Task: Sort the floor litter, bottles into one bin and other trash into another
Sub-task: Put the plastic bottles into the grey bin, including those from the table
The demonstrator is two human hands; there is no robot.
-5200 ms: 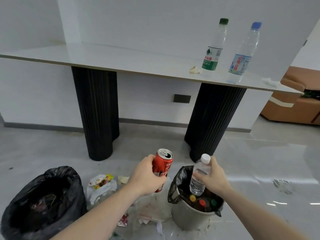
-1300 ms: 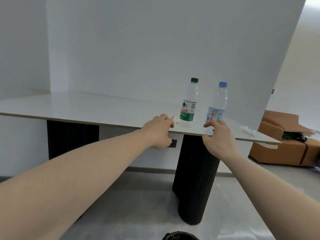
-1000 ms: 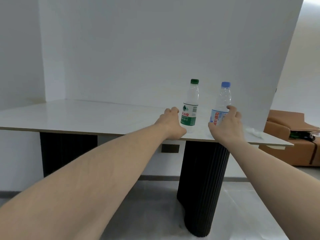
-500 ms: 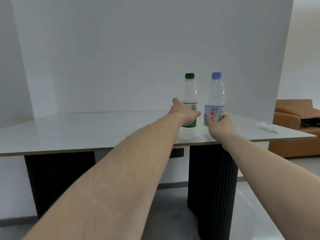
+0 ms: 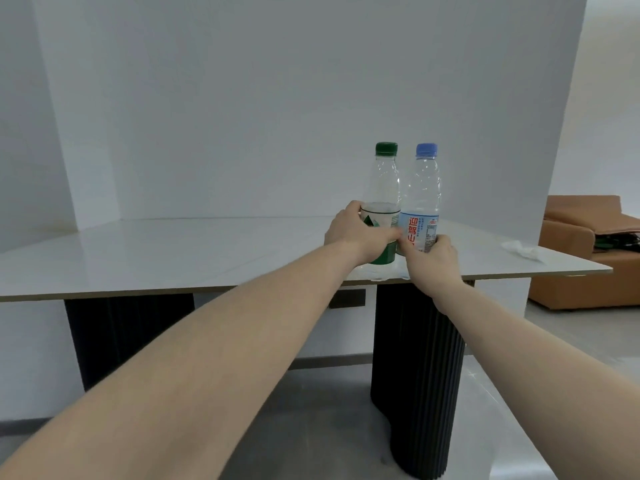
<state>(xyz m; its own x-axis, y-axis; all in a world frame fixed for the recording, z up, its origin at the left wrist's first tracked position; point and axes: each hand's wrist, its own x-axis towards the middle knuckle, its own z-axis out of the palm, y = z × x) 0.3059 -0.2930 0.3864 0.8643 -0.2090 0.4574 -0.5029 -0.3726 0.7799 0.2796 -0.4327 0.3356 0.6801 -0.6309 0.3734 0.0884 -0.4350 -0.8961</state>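
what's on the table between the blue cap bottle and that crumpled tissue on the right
Nothing: in the head view, the white tabletop is bare between the blue-capped bottle, gripped by the right hand, and the crumpled tissue.

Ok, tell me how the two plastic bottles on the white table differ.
The green-capped clear plastic bottle carries a green and white label; the blue-capped clear plastic bottle carries a pale blue label with red characters. The left hand grips the green-capped one, the right hand the blue-capped one. The blue-capped bottle stands to the right. Both stand upright, capped, side by side near the white table's edge.
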